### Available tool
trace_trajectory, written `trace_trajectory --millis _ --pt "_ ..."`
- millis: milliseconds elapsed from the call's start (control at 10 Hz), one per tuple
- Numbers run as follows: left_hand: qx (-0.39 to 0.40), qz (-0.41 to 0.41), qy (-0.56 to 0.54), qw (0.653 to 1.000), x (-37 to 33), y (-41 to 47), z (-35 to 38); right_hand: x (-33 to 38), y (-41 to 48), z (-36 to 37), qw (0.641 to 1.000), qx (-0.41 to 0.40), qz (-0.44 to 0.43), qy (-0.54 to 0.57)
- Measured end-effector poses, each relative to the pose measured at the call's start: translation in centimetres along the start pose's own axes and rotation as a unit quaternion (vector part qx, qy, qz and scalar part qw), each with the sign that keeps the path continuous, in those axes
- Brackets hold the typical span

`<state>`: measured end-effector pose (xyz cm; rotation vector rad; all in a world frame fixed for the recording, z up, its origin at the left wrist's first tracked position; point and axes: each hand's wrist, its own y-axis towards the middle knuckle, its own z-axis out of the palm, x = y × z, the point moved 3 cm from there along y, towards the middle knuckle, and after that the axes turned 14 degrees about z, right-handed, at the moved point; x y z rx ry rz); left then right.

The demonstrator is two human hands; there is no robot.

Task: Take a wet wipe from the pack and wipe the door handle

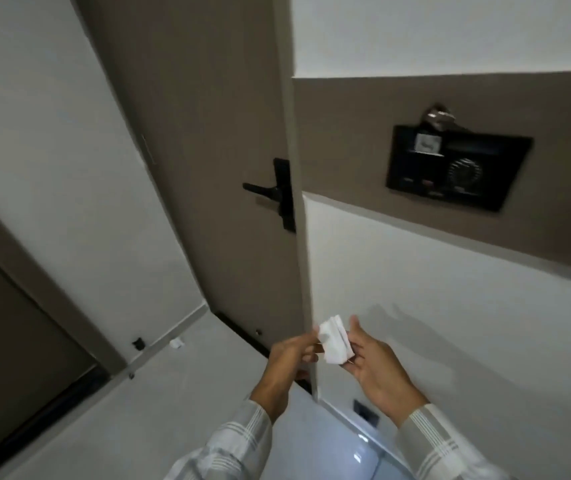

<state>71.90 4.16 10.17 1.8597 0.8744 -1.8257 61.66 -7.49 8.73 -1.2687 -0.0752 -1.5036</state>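
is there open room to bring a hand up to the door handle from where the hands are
Yes: bare door face lies between the wipe and the black handle, and left of the lever. Tight on the right, by the door edge. Both hands, left hand and right hand, hold the wipe.

A crumpled white wet wipe is held low before the brown door; the black lever door handle is set horizontally above.
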Motion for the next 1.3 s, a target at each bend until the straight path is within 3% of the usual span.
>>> trace_trajectory --millis 100,200,300,400,600,700,800,900,1000,1100,1200,1300 --pt "0.055 0.012 0.017 0.998 1.8 -3.6 5.8 -3.0 -6.9 -6.2 0.994 -0.088 -0.038 -0.051" --pt "0.169 -0.017 0.016 0.985 4.9 -9.5 15.3 -8.2 -15.7 -15.1 0.966 -0.251 -0.042 -0.037" --pt "0.242 -0.039 0.000 0.969 8.1 -16.5 24.3 -13.5 -23.8 -22.2 0.930 -0.365 -0.041 -0.034" --pt "0.263 -0.034 -0.013 0.964 9.6 -23.6 31.9 -17.9 -31.7 -27.5 0.882 -0.464 -0.063 -0.047" --pt "0.377 0.109 0.051 0.918 9.4 -36.2 47.2 -22.6 -47.7 -37.6 0.775 -0.619 -0.106 -0.065" --pt "0.436 0.201 0.120 0.869 9.4 -41.2 54.1 -23.7 -53.8 -42.5 0.728 -0.673 -0.102 -0.085" --pt "0.498 0.295 0.209 0.788 10.4 -46.5 61.8 -25.3 -59.7 -49.2 0.704 -0.698 -0.072 -0.108" --pt "0.526 0.393 0.341 0.673 12.0 -50.8 67.3 -27.4 -63.2 -55.3 0.679 -0.711 -0.016 -0.183" --pt "0.489 0.472 0.427 0.596 13.0 -54.2 71.2 -28.8 -65.9 -59.6 0.662 -0.708 0.036 -0.241" --pt "0.499 0.459 0.488 0.549 15.1 -55.4 73.9 -29.6 -67.0 -61.4 0.616 -0.688 0.104 -0.369" --pt "0.484 0.463 0.512 0.537 14.8 -54.9 73.4 -30.4 -66.9 -62.0 0.566 -0.667 0.155 -0.460" --pt "0.396 0.517 0.464 0.601 13.4 -52.0 70.6 -28.4 -65.1 -60.1 0.554 -0.660 0.106 -0.497"
